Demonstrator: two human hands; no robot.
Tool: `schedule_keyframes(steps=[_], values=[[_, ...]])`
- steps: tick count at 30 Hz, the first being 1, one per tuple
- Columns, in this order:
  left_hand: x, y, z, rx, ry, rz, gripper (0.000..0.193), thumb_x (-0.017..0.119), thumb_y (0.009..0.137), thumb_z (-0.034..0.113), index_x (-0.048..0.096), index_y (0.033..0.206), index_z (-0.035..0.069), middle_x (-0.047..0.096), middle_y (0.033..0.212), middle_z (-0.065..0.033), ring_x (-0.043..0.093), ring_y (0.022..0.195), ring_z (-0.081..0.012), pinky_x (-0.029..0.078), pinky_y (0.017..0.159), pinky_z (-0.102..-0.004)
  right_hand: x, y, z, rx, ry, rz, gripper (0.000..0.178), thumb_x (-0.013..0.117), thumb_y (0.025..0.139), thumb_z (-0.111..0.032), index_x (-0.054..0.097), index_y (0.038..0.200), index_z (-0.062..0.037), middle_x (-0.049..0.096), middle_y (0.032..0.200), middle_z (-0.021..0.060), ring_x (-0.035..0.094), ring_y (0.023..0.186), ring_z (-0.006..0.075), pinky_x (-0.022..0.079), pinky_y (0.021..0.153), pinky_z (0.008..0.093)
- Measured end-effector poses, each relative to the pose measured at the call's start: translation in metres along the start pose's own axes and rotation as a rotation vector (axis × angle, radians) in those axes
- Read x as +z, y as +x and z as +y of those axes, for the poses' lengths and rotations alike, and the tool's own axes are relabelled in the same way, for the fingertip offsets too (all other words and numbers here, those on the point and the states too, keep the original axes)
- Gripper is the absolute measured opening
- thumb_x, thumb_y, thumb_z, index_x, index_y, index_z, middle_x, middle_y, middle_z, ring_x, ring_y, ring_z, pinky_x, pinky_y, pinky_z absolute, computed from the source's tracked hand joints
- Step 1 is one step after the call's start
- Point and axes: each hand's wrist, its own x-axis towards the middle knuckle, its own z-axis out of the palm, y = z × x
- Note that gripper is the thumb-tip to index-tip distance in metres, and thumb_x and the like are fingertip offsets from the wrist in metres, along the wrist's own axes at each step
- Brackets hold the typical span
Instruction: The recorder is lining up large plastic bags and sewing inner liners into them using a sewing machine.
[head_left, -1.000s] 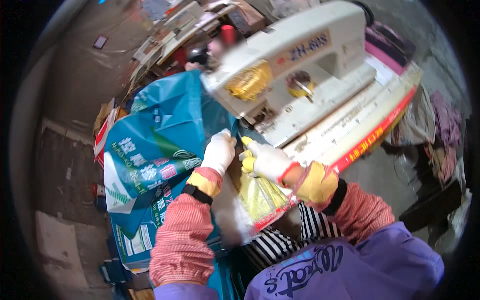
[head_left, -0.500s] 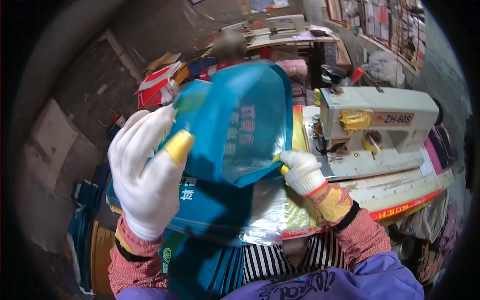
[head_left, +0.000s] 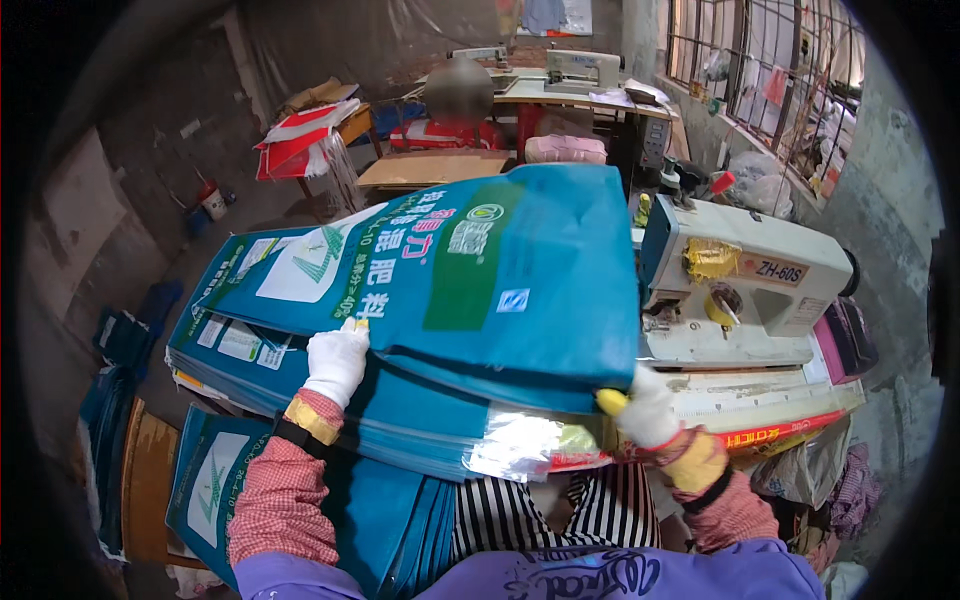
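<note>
A teal printed sack [head_left: 560,260] with white and green panels lies across a stack of similar flat sacks [head_left: 420,405]. Its wide end is toward the sewing machine [head_left: 745,275]. My left hand [head_left: 337,362], in a white glove with yellow fingertips, is closed on the sack's near edge, its fingertips partly hidden. At the near right corner my right hand [head_left: 648,408], gloved the same way, pinches the sack with its yellow-covered thumb on top; the other fingers are hidden or blurred. The white sewing machine stands just beyond the right hand.
More teal sacks [head_left: 215,475] hang or lie low at the left, beside a wooden board [head_left: 155,470]. Red and white sacks [head_left: 305,135] sit on a table behind. Another person [head_left: 455,110] is at the far worktable [head_left: 530,95]. A barred window [head_left: 770,90] is at right.
The sack, held up with its mouth spread before, now lies down over the stack. My left hand has moved from open in the air to its near edge; the right has shifted right and down.
</note>
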Motion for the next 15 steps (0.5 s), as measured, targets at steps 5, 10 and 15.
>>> schedule_keyframes(steps=[5, 10, 15], values=[[0.042, -0.044, -0.056, -0.112, -0.07, -0.072, 0.015, 0.046, 0.084, 0.015, 0.061, 0.083, 0.012, 0.062, 0.079, -0.0118, 0.064, 0.072, -0.0287, 0.049, 0.06, -0.0421, 0.067, -0.023, -0.041, 0.272, 0.034, -0.324, 0.022, 0.064, 0.075, -0.012, 0.062, 0.097, -0.0071, 0.063, 0.091, 0.0121, 0.06, 0.078, 0.0219, 0.048, 0.071, 0.033], [0.07, -0.125, -0.17, -0.53, -0.465, -0.351, 0.02, 0.046, 0.085, 0.01, 0.061, 0.097, 0.006, 0.063, 0.096, -0.0172, 0.063, 0.086, -0.0317, 0.049, 0.075, -0.0386, 0.046, -0.027, -0.098, -0.218, 0.574, -0.959, 0.03, 0.061, 0.082, -0.012, 0.059, 0.111, -0.0052, 0.063, 0.092, 0.0083, 0.062, 0.081, 0.0193, 0.049, 0.072, 0.0289], [-0.016, -0.19, -0.102, -0.54, -0.847, -0.001, 0.036, 0.05, 0.085, 0.006, 0.05, 0.118, -0.007, 0.054, 0.121, -0.0178, 0.052, 0.112, -0.0273, 0.037, 0.098, -0.0317, -0.009, 0.079, -0.097, -0.145, 0.12, -0.208, 0.026, 0.059, 0.083, -0.015, 0.06, 0.109, -0.0099, 0.065, 0.089, 0.0077, 0.063, 0.08, 0.0171, 0.049, 0.072, 0.0281]])
